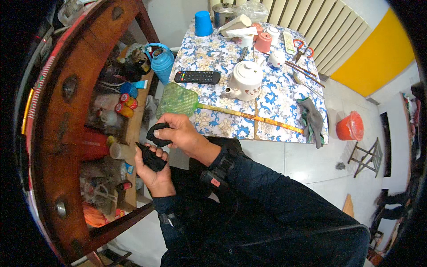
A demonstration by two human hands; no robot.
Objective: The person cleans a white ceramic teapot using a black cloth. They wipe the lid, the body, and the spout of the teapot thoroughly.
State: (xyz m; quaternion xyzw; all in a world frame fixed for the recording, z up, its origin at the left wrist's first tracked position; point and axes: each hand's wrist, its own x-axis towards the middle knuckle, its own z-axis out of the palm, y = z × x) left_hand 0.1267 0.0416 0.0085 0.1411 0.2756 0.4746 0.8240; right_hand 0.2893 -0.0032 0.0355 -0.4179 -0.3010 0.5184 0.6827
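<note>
My left hand (pixel 156 181) is closed around a dark black bundle (pixel 153 159) that looks like soft, crumpled fabric with a pointed end. Just above it, my right hand (pixel 183 135) pinches a smaller black oval piece (pixel 159 134), thumb on top. Both hands are close together, left of the table's near edge. Whether the two black pieces are joined cannot be made out. A green fly swatter (pixel 178 100) lies on the table just beyond my right hand.
The flower-patterned table (pixel 222 120) carries a white teapot (pixel 247 80), a remote control (pixel 197 77), scissors (pixel 302 51) and a grey glove (pixel 312 120). Left stands a wooden cabinet (pixel 66 133) with cluttered shelves and a blue jug (pixel 161 64). A red bucket (pixel 350 127) and folding stool (pixel 368 155) are right.
</note>
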